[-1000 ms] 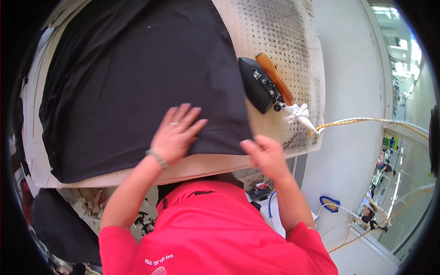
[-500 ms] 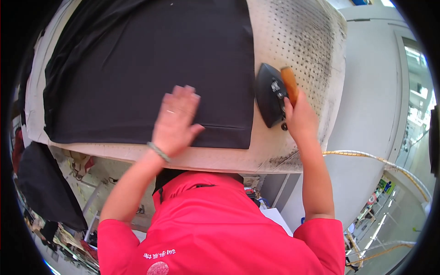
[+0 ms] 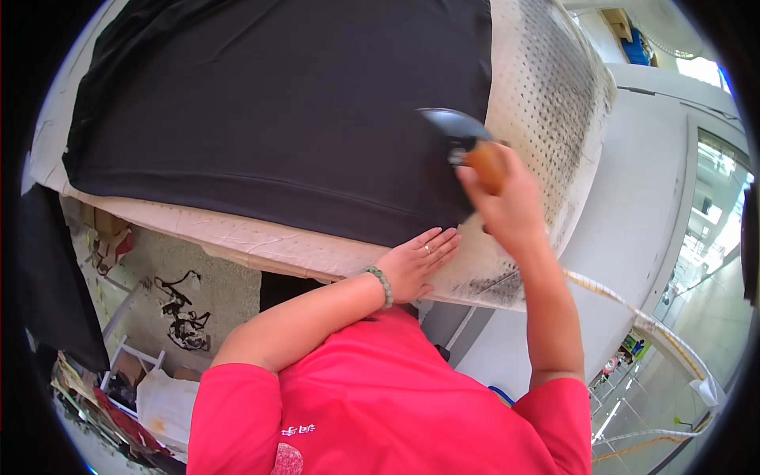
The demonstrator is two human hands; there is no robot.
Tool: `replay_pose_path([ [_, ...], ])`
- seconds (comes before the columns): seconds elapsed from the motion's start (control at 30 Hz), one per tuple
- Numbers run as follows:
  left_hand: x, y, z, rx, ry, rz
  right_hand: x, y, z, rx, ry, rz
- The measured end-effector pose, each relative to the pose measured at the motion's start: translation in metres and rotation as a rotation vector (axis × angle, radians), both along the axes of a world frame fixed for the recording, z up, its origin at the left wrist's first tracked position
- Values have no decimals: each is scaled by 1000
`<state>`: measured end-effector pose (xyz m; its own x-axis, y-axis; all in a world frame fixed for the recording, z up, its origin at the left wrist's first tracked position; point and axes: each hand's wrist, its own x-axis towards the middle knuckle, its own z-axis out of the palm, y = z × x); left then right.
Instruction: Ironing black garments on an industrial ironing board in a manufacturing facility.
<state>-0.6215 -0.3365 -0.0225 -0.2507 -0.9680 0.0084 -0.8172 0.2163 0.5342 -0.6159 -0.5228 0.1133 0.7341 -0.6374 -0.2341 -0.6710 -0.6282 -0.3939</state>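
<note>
Black fabric (image 3: 285, 103) lies spread over a padded ironing table (image 3: 546, 119) with a perforated, stained cover. Gripped by its wooden handle, an iron (image 3: 459, 125) is in my right hand (image 3: 513, 202), near the fabric's right edge. The iron looks tilted and slightly blurred; whether its sole touches the cloth I cannot tell. My left hand (image 3: 416, 265) lies flat at the near right corner of the fabric, fingers stretched out toward the right. A ring and a green beaded bracelet (image 3: 381, 286) show on that hand and wrist.
A striped hose (image 3: 625, 305) runs along the right side, beside a light grey cabinet (image 3: 633, 174). Dark cloth (image 3: 59, 277) hangs at the left. Below the table's left part stands a metal frame (image 3: 131, 372) with a pale cloth; a black tangled object (image 3: 184, 313) lies on the floor.
My left hand has moved right, to the fabric's near corner. The iron has gone from the bare cover beside the fabric to over its right edge, and is now tilted. The view has shifted.
</note>
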Motion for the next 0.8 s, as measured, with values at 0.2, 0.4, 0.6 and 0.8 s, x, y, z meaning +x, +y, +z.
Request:
replay_pose_path([
  [0.2, 16, 43, 12, -104, 398, -28, 74, 81, -16, 150, 328, 496],
  [0.4, 160, 136, 43, -165, 43, 659, 12, 56, -6, 141, 530, 446],
  [0.6, 204, 116, 21, 32, -260, 773, -92, 0, 14, -7, 725, 130],
  [0.8, 63, 35, 12, 12, -24, 268, -114, -7, 25, 12, 382, -109],
])
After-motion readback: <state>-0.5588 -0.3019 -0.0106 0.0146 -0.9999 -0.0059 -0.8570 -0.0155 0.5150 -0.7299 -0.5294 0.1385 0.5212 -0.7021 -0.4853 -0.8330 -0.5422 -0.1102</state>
